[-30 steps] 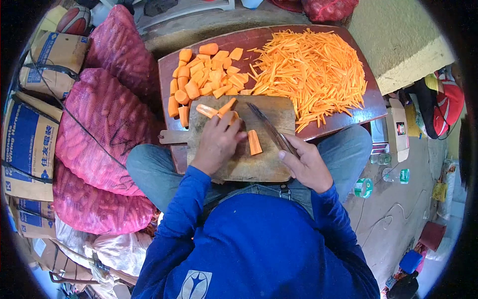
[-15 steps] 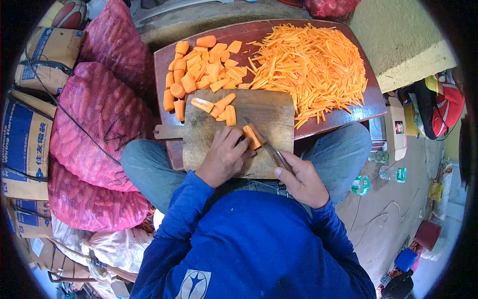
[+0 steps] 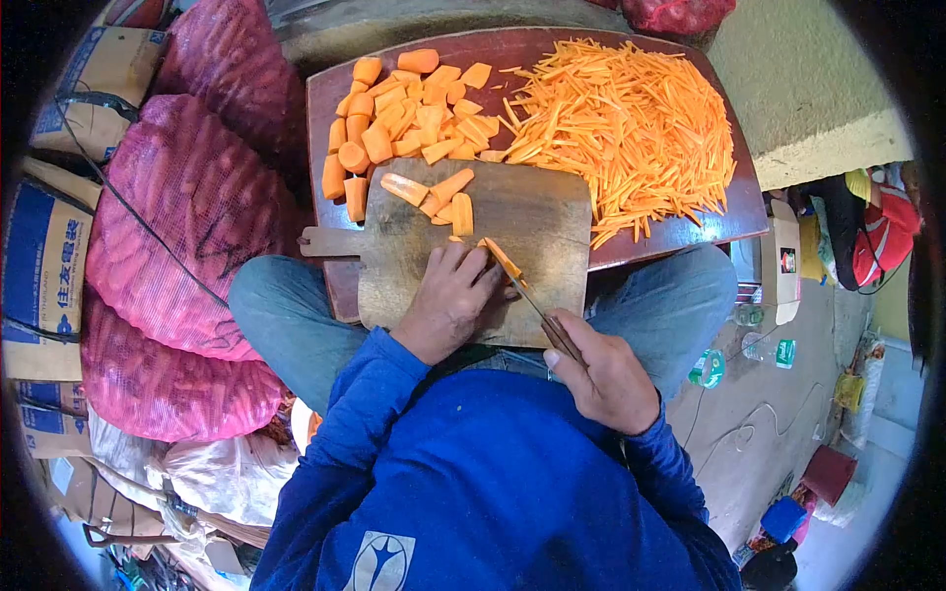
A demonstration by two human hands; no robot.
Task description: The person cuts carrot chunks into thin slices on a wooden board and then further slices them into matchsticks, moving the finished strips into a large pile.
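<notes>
My right hand (image 3: 603, 379) is closed around the wooden handle of a knife (image 3: 538, 313), its blade pointing up and left against a carrot piece (image 3: 502, 257). My left hand (image 3: 451, 298) rests on the wooden cutting board (image 3: 532, 209) beside that piece, fingers bent and pressed together; what its fingertips hold is hidden. Several cut carrot pieces (image 3: 461, 214) lie on the board above my left hand. Behind the board, carrot chunks (image 3: 414, 108) cover the left of the red table (image 3: 473, 59), and a large heap of carrot sticks (image 3: 631, 138) covers its right.
Pink mesh sacks of carrots (image 3: 187, 227) and strapped cardboard boxes (image 3: 44, 266) stand at the left. A concrete ledge (image 3: 808, 108) rises at the back right. Plastic bottles (image 3: 708, 368), an open carton (image 3: 783, 261) and a cord lie on the floor at the right.
The knife and my right hand have shifted slightly down and right. The carrot piece at the blade now looks thinner and tilted. The camera view has shifted a little.
</notes>
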